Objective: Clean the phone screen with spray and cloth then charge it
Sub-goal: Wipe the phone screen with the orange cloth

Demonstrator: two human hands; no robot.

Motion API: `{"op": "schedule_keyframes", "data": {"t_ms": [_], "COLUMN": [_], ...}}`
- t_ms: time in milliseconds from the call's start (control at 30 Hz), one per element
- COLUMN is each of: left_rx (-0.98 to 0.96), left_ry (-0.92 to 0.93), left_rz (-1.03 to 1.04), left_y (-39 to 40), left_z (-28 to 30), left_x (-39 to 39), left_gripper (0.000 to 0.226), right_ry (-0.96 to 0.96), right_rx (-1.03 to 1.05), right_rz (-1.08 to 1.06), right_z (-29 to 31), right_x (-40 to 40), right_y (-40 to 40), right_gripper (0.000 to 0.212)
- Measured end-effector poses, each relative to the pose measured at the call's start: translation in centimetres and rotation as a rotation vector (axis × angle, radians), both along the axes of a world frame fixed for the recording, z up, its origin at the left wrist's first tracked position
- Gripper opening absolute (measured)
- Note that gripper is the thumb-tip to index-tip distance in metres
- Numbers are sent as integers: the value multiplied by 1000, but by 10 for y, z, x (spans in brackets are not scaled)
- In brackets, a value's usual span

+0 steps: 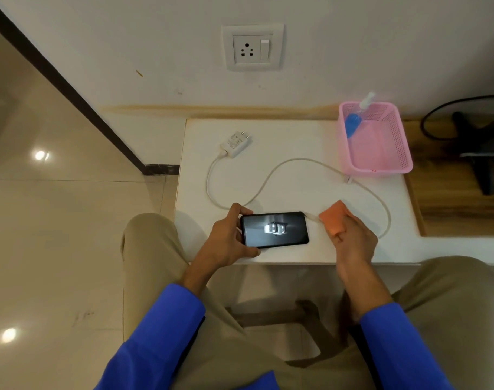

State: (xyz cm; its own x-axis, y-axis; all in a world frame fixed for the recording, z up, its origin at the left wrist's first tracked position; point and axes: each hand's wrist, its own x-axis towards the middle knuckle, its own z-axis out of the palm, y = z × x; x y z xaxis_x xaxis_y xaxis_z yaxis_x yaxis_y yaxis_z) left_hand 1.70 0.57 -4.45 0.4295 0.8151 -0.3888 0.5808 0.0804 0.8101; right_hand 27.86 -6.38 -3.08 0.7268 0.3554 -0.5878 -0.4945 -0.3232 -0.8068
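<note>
Centrally, a white rectangular desk [282, 190] set against a pale wall fills the middle of the frame. Pink perforated plastic basket [376, 164] at upper right of the desk surface; inside it, leaning on its far left wall, a spray bottle with blue liquid and a white nozzle [354, 123]. White wall socket plate with a rocker switch [252, 47] at upper centre of the frame, nothing plugged in. Black slab smartphone [275, 229], screen up and reflecting a ceiling light, lies lengthwise near the desk's lower edge, centre of frame. Left hand [229, 243] grips the phone's left end, thumb on the far edge, fingers curled under the near edge. Right hand [352, 237], just right of the phone, pinches a folded orange cloth [334, 218]; cloth sits beside the phone's right end, not on the screen. White charger adapter with metal pins [236, 143] lies unplugged at upper left of the desk. Its white cable [268, 178] loops across the desk and behind the right hand, ending by the phone's right end; cannot tell if it is plugged in.
</note>
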Motion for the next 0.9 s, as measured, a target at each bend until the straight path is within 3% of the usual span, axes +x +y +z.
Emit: {"op": "schedule_keyframes", "data": {"t_ms": [67,133,233,333,400,533,600,767,900], "left_rx": [3,3,9,10,7,1,66,311,372], "left_ry": [-5,-5,9,24,19,-14,21,308,310], "left_rz": [-1,-7,-20,-22,-16,47,57,31,-30], "left_y": [1,1,1,0,-1,-6,-9,-8,-8], "left_z": [0,0,-1,1,2,-1,-3,-9,-14], "left_x": [0,0,1,3,4,6,7,2,-3], "left_gripper": [81,81,81,82,83,86,89,91,91], "right_ry": [88,-34,-326,-842,-1049,-1085,-1092,-1208,-1282], "right_rx": [44,-32,-22,4,-70,-389,-396,-412,-443], "right_rz": [-84,-29,195,562,804,1147,1132,1224,1353], "right_z": [3,6,13,14,6,-16,-18,-25,-27], "right_x": [11,14,0,-29,-51,-89,-91,-85,-83], "right_y": [-1,-2,-4,-4,-1,-1,1,1,3], "right_gripper": [13,18,28,34,38,48,49,54,60]}}
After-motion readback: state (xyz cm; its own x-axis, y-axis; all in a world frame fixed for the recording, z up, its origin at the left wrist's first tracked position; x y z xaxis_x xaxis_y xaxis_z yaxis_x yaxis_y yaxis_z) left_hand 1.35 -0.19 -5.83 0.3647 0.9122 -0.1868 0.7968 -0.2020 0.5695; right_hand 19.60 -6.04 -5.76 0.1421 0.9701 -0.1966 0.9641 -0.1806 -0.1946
